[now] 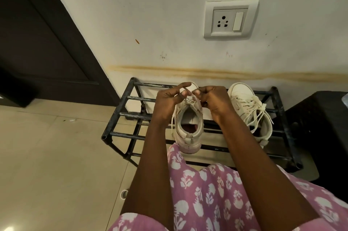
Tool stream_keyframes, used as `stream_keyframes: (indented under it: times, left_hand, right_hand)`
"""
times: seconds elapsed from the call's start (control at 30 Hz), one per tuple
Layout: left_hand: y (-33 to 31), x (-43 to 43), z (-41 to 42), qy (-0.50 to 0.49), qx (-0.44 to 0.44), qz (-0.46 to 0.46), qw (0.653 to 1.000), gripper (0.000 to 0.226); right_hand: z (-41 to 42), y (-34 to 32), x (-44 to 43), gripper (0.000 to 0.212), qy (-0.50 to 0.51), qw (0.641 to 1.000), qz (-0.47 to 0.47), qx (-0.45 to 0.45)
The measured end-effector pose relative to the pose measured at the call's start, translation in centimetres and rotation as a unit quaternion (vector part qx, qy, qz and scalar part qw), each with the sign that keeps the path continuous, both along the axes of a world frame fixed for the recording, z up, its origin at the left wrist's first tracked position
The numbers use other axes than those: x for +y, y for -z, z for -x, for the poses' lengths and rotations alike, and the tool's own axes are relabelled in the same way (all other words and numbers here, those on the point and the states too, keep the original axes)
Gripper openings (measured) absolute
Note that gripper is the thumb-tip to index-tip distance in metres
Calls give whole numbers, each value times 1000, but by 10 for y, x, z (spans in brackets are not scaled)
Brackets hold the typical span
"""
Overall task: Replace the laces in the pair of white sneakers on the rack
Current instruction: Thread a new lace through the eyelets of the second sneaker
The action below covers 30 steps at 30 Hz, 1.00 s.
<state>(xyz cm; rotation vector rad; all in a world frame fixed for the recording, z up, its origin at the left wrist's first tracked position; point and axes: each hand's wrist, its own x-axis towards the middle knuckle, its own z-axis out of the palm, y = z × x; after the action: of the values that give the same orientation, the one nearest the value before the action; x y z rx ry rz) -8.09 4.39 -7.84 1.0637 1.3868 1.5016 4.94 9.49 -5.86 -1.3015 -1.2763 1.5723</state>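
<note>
Both hands, left hand (170,102) and right hand (212,102), pinch lace (190,97) (sneaker (189,127) on rack (120,118)).

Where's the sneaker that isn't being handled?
Head view, right side: the idle sneaker sits on the black rack, just right of the right hand.

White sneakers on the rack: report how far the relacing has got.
Done: nothing visibly finished; no spare laces show. In hand: left hand and right hand pinch the lace atop the nearer sneaker, one end dangling. Left: the other sneaker sits on the rack laced, ends loose; old or new lace, I cannot tell.
</note>
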Motion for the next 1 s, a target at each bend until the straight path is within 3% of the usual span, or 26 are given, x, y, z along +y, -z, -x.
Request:
stream_keyframes:
  times: [0.17,0.33,0.53,0.7,0.9,1.0]
  left_hand:
    - [9,-11,13,-40,-13,26,999,22]
    - [11,-19,19,-13,-70,69,995,31]
    - [12,-20,25,-29,-37,118,992,37]
    - [12,-22,25,-31,-36,149,988,37]
    - [7,-32,37,47,-40,133,989,25]
    - [10,-29,43,7,-44,124,991,31]
  right_hand:
    - [-10,5,6,11,29,980,-108,-164]
    - [-18,16,0,17,-2,893,-261,-365]
    - [-14,22,-1,22,-22,833,-315,-454]
    - [-18,27,1,22,-18,840,-296,-453]
    - [-32,26,-6,17,-34,910,-221,-348]
    - [-36,26,-9,11,-6,925,-190,-328]
